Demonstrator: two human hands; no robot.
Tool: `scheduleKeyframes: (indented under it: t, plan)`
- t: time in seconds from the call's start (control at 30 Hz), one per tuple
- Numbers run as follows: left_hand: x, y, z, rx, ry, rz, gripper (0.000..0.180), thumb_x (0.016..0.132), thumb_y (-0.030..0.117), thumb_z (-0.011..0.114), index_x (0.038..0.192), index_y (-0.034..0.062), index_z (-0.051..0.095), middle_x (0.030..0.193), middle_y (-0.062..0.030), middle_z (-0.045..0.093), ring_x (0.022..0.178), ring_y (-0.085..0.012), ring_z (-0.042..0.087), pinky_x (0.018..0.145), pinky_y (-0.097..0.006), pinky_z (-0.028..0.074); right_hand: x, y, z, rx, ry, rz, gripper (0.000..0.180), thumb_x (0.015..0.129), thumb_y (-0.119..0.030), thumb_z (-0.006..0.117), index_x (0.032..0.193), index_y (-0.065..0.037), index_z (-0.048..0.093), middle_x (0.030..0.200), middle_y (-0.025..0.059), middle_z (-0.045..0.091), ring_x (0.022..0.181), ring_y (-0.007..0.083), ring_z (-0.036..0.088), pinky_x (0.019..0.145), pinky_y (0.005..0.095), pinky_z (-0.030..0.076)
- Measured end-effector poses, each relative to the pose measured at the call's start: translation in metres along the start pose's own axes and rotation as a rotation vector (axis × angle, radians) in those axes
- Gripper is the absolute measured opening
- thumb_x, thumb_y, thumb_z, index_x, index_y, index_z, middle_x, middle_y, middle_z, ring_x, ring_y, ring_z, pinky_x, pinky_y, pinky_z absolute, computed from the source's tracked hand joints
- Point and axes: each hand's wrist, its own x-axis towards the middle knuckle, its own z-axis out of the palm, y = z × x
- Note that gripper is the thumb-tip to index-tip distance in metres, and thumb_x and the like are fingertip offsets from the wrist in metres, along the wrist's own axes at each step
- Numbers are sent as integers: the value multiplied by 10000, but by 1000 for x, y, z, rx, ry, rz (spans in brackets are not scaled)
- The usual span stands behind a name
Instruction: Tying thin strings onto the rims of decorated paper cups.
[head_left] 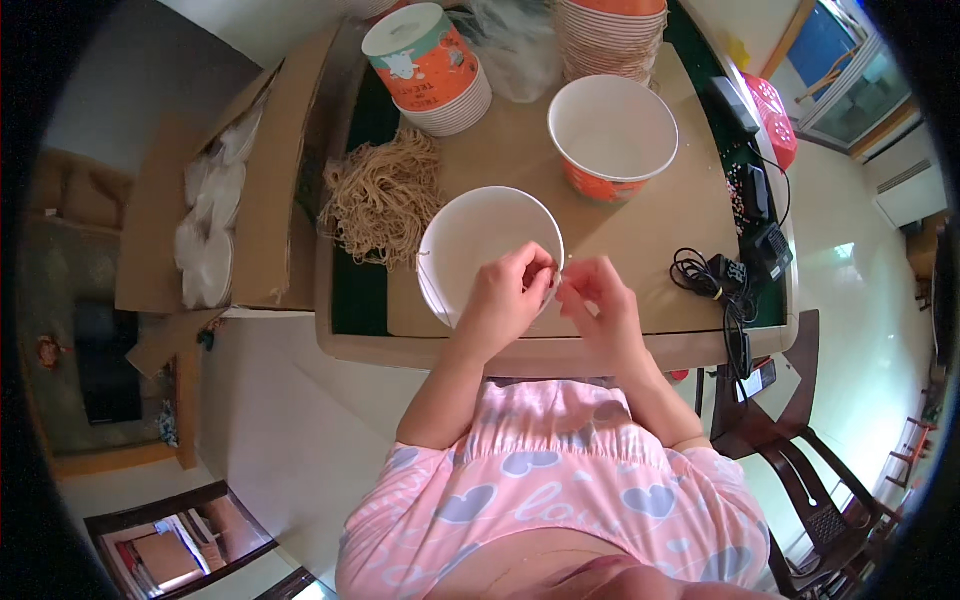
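Observation:
A white-lined paper bucket (478, 225) stands near the table's front edge, its mouth facing me. My left hand (508, 292) reaches over its opening, fingers curled in a pinch at the right rim. Just outside that rim, my right hand (602, 305) has thumb and forefinger pinched together. Between the fingertips shows a bit of thin, pale string; my fingers hide most of it. Left of the bucket lies a loose heap of beige strings (385, 195). Behind to the right stands another bucket (612, 130), orange-printed outside and white inside.
Stacked buckets (440, 80) and a taller stack (612, 45) stand at the back, beside a clear plastic bag (512, 50). An open cardboard box (275, 200) holding white items is at the left. Black cables and adapters (735, 280) line the table's right edge, near a dark chair (800, 450).

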Motion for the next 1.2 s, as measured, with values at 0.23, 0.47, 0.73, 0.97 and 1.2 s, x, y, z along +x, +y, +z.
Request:
scheduleKeyframes:
  t: [0.23,0.47,0.73,0.97,1.2]
  plan:
    - [12,-27,-3,-403,-263,-80,104,957,107,560,1002,14,556,909,-14,590,789,-63,560,693,-226,478,-6,-46,5,-359,-244,-406,181,834,-22,643,1003,-45,582,833,142,602,727,325,607,629,369,500]
    - [10,-15,-22,-716,-457,-278,122,988,137,503,997,17,517,660,-20,548,548,-61,504,507,-207,417,36,-56,-12,-542,-239,-405,106,829,-88,663,909,-43,609,823,124,630,757,306,620,655,393,495]
    - [8,-26,-6,-586,-177,-73,112,978,147,545,995,37,533,690,20,504,565,-32,440,497,-200,346,46,-40,-12,-692,-295,-282,167,817,-126,690,894,-34,573,813,128,632,791,315,623,693,403,493]
    - [6,-23,2,-537,71,41,127,906,106,659,893,65,539,622,78,441,542,0,391,476,-192,292,47,-36,-10,-563,-220,-97,153,824,-121,697,904,-18,616,757,148,641,656,258,625,611,351,485]
    - [-2,-19,-5,-98,-9,178,102,798,74,736,775,-10,682,712,-52,643,635,-92,579,569,-262,435,51,-35,-9,-334,-145,-61,56,895,-39,603,909,13,621,751,67,655,700,118,635,612,266,478]
